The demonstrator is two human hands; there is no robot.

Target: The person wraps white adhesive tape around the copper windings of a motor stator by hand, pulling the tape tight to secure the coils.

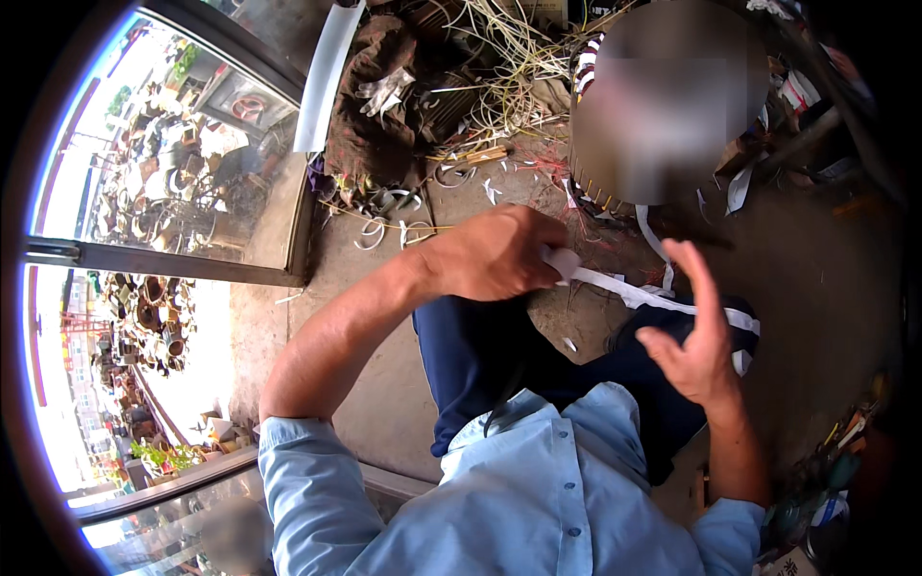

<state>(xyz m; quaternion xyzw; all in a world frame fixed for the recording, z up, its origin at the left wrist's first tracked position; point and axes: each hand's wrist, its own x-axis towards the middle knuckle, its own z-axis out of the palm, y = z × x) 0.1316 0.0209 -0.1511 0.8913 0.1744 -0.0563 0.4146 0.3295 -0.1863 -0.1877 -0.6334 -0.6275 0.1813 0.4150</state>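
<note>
From the head camera, looking down past a pale blue buttoned shirt (538, 499) and dark navy trousers (480, 365), the person's left hand (495, 254) sits just above the centre of the view, curled into a loose fist. Its fingers are clenched on the end of a flat white strip (624, 286), a thin, smooth band that looks like plastic or split cane, though the view is too soft to say which. The strip runs from that fist toward four o'clock, across the knee, and ends beside the right hand.

The right hand (696, 341), at about three o'clock from centre, is released: fingers spread and slightly bent, palm turned inward, index finger raised. It hovers just over the far end of the strip and grips nothing.

At twelve o'clock a tangle of pale yellow cane strands (509, 67) lies heaped on the rough concrete floor (375, 384), with curled white offcuts (384, 226) scattered just below it, toward eleven o'clock from the left hand. A limp, dirty white work glove (384, 91) rests on a brown cloth-like heap at eleven o'clock. Beside it a long white sheet strip (325, 82) leans against the dark metal frame of a glass door (163, 254), which fills the nine o'clock side and shows a bright yard cluttered with pots.
</note>
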